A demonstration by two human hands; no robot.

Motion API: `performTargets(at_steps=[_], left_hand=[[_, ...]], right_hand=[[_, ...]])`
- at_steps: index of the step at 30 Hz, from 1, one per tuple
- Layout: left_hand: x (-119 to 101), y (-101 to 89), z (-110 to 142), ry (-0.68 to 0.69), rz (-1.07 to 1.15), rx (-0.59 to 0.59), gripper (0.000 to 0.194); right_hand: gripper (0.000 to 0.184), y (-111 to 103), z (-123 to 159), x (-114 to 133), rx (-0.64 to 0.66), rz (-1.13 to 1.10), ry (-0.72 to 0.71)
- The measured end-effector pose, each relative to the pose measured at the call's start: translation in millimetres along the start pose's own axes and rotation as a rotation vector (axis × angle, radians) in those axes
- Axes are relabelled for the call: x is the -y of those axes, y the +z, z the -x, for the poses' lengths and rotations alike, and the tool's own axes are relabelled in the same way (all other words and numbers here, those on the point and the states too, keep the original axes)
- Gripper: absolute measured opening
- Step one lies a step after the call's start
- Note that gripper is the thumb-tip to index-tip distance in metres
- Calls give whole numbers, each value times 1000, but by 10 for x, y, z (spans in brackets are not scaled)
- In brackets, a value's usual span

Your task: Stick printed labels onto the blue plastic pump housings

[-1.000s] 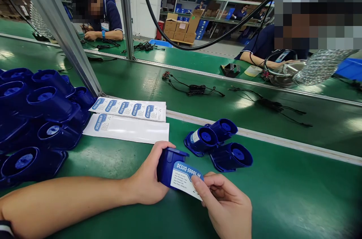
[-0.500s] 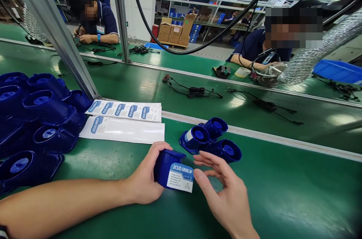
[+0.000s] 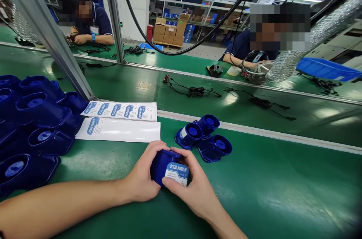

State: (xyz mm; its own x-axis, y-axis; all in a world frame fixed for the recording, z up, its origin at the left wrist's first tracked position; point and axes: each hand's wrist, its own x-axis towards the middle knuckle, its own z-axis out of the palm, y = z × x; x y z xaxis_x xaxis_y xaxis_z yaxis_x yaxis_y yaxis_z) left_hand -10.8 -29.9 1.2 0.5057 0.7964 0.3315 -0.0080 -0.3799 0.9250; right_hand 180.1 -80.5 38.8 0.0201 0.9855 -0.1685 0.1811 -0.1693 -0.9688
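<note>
And here we are, both hands on one blue housing [image 3: 158, 167] just above the bench [image 3: 268, 178], near the front of our view! Our left hand [image 3: 145, 176] has its grip clamped on the housing's left side, fingers over the top edge. Our right hand [image 3: 195, 188] comes in from the other side, its grip closed on the same piece, thumb pressed on the white-and-blue label [image 3: 177, 173] reading DC52Q-5000L/H, fingers up at the top.

Just beyond our hands, to the left, we've got two label sheets: the upper sheet [image 3: 121, 111] shows a row of five labels, the lower sheet [image 3: 127, 130] just one, at its left end. Over to the right, three housings [image 3: 216, 148] sit in a close cluster, and the leftmost carries a label of its own. Far left, what a heap of blue housings [image 3: 31, 109]!

Past the pale strip [image 3: 254, 133] we spot black cables [image 3: 196, 92] in bundles, and across the way two people lean over their work, one at left [image 3: 100, 24], one at right [image 3: 240, 45], with a blue bin [image 3: 325, 68] beyond the silvery duct [image 3: 288, 62]
</note>
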Motion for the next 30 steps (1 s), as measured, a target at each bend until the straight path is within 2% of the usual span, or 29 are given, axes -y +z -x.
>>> performTargets(at_steps=[6, 12, 17, 21, 25, 27, 30], left_hand=[[12, -3, 9, -12, 9, 21, 90], [-6, -19, -1, 32, -50, 77, 82], [-14, 2, -4, -26, 0, 58, 79], [12, 53, -1, -102, 92, -73, 77], [88, 86, -1, -215, 142, -214, 91], [109, 94, 4, -278, 175, -198, 102], [85, 84, 4, -258, 232, -112, 105]], right_hand=[[75, 5, 10, 2, 9, -67, 7], [52, -43, -55, -56, -18, -253, 39], [48, -75, -138, -78, 12, -319, 66], [65, -87, -146, -99, 0, -444, 22], [94, 67, -84, -189, 67, -498, -26], [106, 175, -59, -237, 64, -473, -18], [105, 203, -71, -256, -41, -380, -19]])
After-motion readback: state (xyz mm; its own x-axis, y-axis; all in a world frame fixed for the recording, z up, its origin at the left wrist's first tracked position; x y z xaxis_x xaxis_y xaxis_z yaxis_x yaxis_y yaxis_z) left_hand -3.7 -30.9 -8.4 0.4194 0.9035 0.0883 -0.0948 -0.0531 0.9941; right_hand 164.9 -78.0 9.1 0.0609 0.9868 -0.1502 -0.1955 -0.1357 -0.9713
